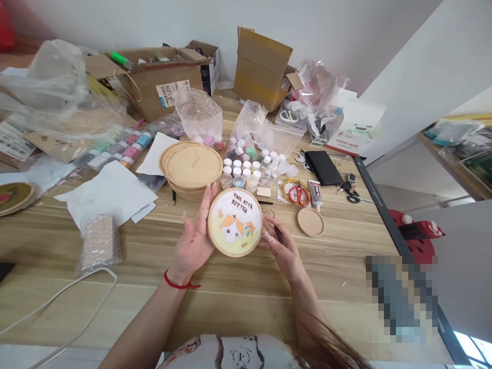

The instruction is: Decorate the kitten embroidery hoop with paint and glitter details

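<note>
Between my two hands, over the middle of the table, is a round kitten picture (236,222) in a pale wooden rim, facing up. Its white and yellow face bears an orange-and-white cat and dark lettering. My left hand (195,238) supports its left edge, thumb apart and some fingers hidden behind it. At its right edge, my right hand (282,247) grips the rim with bent fingers. Behind my left hand stands a stack of round wooden pieces (192,164). A small round wooden tray (310,222) lies to the right of my right hand.
White-capped jars (246,166), red-handled pliers (299,195), a glue tube (315,195) and a black notebook (323,167) lie beyond my hands. Cardboard boxes (261,66) line the wall. White paper (107,195), a bubble-wrapped block (100,243) and a white cable (82,279) are left.
</note>
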Demonstrator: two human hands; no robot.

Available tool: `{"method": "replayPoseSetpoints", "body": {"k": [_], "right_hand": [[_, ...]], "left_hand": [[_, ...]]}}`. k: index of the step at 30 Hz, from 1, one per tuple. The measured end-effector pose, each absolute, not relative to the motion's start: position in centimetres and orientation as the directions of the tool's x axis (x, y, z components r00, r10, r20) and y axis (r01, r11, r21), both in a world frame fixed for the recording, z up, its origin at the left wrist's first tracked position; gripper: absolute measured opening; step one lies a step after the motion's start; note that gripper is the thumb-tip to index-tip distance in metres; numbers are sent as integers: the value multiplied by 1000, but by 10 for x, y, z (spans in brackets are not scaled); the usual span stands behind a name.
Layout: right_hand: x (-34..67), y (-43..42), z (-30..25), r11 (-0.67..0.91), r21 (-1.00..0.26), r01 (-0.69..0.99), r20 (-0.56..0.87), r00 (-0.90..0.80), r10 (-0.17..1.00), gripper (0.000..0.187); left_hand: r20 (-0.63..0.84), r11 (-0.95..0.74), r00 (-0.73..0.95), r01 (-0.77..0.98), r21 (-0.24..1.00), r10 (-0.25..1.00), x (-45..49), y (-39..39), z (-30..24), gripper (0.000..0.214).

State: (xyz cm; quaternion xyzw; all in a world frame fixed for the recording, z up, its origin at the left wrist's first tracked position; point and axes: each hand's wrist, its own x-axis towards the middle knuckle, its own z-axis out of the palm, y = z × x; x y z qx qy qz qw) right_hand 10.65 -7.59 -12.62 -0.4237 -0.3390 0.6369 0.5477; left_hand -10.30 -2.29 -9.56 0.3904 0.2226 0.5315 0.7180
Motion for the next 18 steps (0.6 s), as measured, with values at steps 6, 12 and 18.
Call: {"method": "replayPoseSetpoints", "body": {"k": [6,12,18], "right_hand": [[105,-75,-126,-181,-899,-399,-177,-47,983,49],[105,-75,-126,-175,-906,-385,-177,-32,984,51],[106,-78,-123,-153,-921,-357,-161,-9,987,52]], "left_hand": [[75,107,298,-550,828,951,-102,-23,-97,55],[10,153,261,-597,787,965,-101,-23,-94,58],[-60,187,223,-607,773,973,-100,-25,-88,65]]}}
